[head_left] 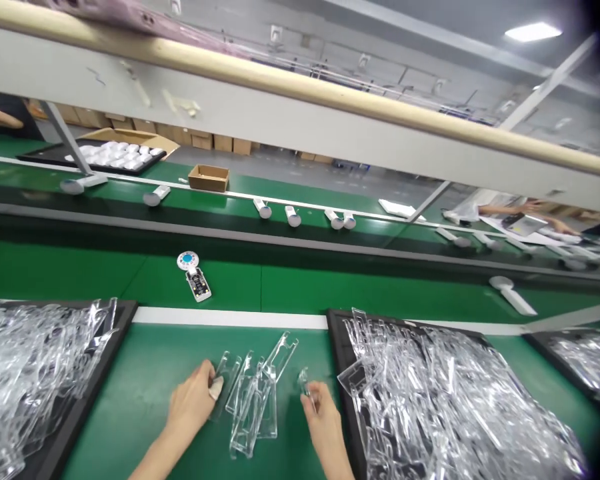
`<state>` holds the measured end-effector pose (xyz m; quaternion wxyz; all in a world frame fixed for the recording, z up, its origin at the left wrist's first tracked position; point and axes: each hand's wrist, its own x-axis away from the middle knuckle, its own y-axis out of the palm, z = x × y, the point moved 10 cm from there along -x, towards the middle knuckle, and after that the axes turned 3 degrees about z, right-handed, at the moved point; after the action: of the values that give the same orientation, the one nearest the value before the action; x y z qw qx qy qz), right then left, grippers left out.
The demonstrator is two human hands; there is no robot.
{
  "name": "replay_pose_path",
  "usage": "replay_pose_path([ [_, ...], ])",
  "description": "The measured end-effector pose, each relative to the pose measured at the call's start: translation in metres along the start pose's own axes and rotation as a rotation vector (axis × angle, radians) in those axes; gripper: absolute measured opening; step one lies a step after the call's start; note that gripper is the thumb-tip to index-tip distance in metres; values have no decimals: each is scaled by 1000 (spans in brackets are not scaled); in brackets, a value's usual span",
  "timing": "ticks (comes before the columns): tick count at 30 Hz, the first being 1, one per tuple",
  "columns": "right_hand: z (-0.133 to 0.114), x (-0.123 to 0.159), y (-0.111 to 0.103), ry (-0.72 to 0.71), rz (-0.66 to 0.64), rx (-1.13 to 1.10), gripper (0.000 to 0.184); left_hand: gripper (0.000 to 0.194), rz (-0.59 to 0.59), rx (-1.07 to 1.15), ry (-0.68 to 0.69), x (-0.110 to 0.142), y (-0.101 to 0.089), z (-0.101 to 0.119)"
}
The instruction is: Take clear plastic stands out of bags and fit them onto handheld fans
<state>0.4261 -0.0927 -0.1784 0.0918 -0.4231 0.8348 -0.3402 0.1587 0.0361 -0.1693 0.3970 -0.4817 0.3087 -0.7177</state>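
The left hand point(190, 402) is curled nearly closed, its fingers bent in over a small white scrap point(216, 387), perhaps cloth or padding, that pokes out at the fingertips. That scrap lies right against the edge of a clear plastic holder point(224, 383), though how firmly the hand grips it is hard to tell. The right hand point(323, 419) is in a tight pinch, thumb and fingers closed on a small clear plastic piece point(305, 385). Between the hands, a loose stack of clear plastic holders point(254, 408) lies on the green bench point(130, 420), not touching either hand apart from that one edge. A black tray point(347, 360) heaped with more clear holders sits just beside the right hand, and another black tray point(105, 340) with the same kind of heap sits to the left. Past the white strip point(230, 318), a white gadget with a round blue dial point(195, 275) lies on the green conveyor belt point(290, 290). Farther off are a cardboard box point(209, 178), a tray of white round parts point(115, 157), and a co-worker's hands point(527, 208) at the far right
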Motion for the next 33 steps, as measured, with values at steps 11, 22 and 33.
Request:
replay_pose_path([
  [11, -48, 58, 37, -206, 90, 94, 21, 22, 254, 70, 193, 42, -28, 29],
  [22, -28, 42, 65, 35, 80, 30, 47, 34, 179, -94, 378, 58, 51, 64],
  [33, -17, 44, 83, 163, 8, -275, 7, 30, 136, -132, 281, 45, 22, 56],
])
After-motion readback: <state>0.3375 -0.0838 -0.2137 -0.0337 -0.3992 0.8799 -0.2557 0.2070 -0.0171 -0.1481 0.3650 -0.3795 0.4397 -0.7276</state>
